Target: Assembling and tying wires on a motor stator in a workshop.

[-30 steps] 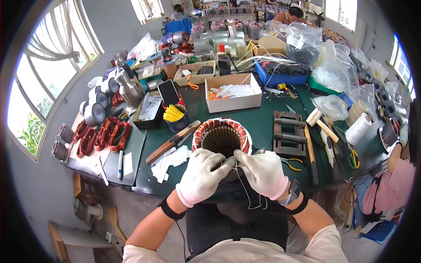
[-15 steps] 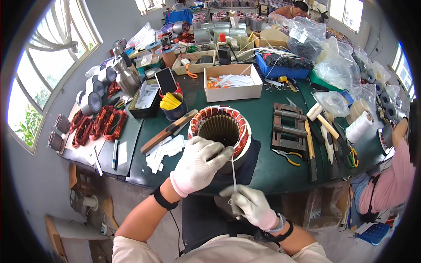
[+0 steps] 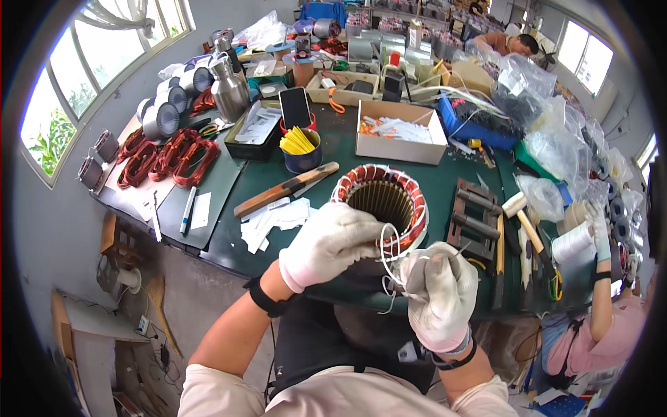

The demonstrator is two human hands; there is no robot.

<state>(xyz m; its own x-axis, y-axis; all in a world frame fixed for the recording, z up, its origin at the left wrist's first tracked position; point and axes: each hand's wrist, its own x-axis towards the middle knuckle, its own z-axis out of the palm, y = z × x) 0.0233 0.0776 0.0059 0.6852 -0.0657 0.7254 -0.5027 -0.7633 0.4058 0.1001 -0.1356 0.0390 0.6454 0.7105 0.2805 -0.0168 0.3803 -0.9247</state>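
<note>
A motor stator [image 3: 418, 201] stands upright on the green bench, its copper-red winding ring bound with white cord. Gloved in white, my left hand [image 3: 333, 243] rests against the near-left rim, its fingers pinched on the white lacing cord [image 3: 384, 254] there. Close to the near-right side of the stator, my right hand [image 3: 442, 295], also gloved, is closed on the same cord. Loops of it hang between the two hands. A thin pointed tip pokes out above the right fingers; what it belongs to is hidden by the glove.
Left of the stator lie a wooden stick [image 3: 285, 189], white paper slips [image 3: 278, 222] and a cup of yellow strips [image 3: 303, 156]. A metal fixture [image 3: 476, 215] and a mallet [image 3: 522, 215] lie right. A co-worker's gloved hand [image 3: 599, 226] is beside the white cord spool [image 3: 574, 243].
My right hand has risen from below the bench edge to beside the stator. The cord, pulled straight before, now hangs in loops. The view has shifted; a co-worker's hand has appeared at the spool.
</note>
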